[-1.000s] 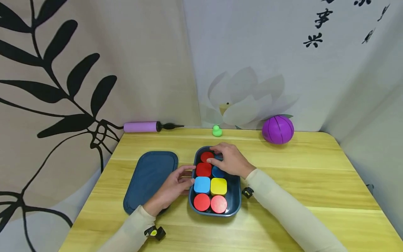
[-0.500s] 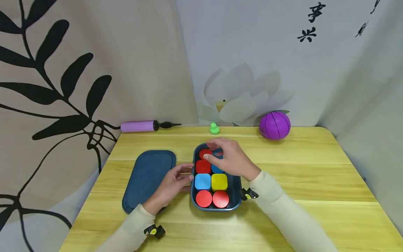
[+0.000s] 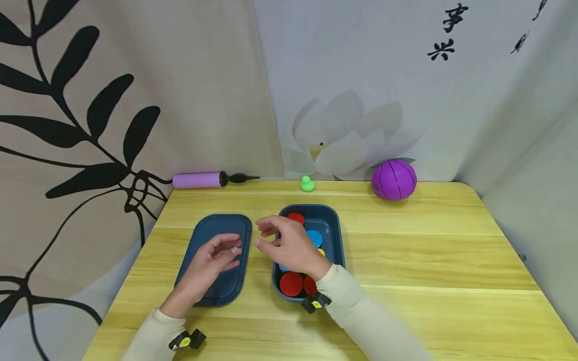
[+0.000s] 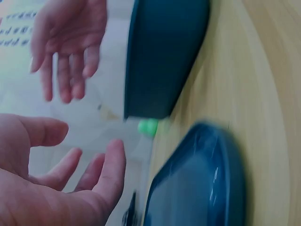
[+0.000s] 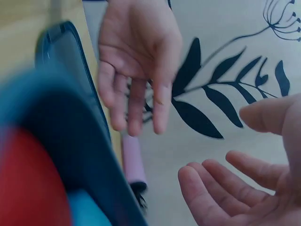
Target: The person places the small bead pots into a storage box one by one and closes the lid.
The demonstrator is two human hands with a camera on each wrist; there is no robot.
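- Pale yellow wooden worktop (image 3: 406, 260) against printed fabric backdrops: black leaves (image 3: 90, 125), lotus flower (image 3: 343, 135).
- Left hand (image 3: 209, 263) and right hand (image 3: 289, 245) both released, grasping nothing, above the dark blue plastic lid (image 3: 203, 296) and dark blue plastic box (image 3: 331, 225).

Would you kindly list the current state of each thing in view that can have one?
box: open, filled with coloured blocks.
lid: off, lying flat on the table to the left of the box.
left hand: empty, fingers relaxed, above the lid.
right hand: empty, fingers loosely spread, above the box's left edge.
purple ball: resting at the far table edge.
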